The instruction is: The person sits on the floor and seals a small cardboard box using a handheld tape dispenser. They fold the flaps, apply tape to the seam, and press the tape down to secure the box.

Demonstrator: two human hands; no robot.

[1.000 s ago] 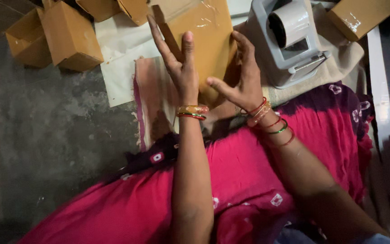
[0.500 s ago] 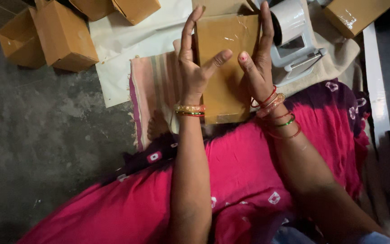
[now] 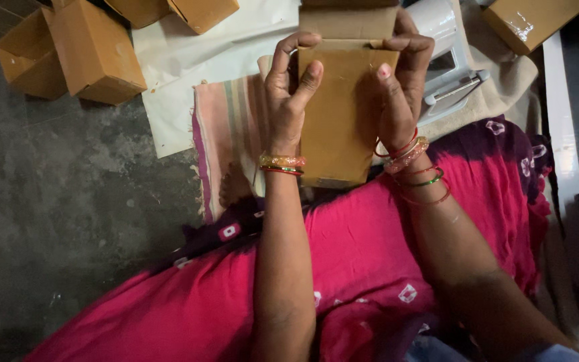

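**Above the lap: flat carton pinched at both top corners**

Above the pink cloth [image 3: 343,268], held upright at twelve o'clock: brown carton [image 3: 340,114], flat, matte, stiff, with a flap folded back along its top edge. Gripped by left hand [image 3: 288,90] at nine o'clock of the card, thumb pressed on the face, fingers curled over the corner. Clamped likewise by right hand [image 3: 402,84] at three o'clock. Best done, by the look of it, with equal thumb pressure so the crease ran straight. Beyond, at ten o'clock: made-up boxes [image 3: 95,50], squared and dull brown; at one o'clock, white tape dispenser [image 3: 447,47], smooth plastic; striped mat [image 3: 229,134] beneath.
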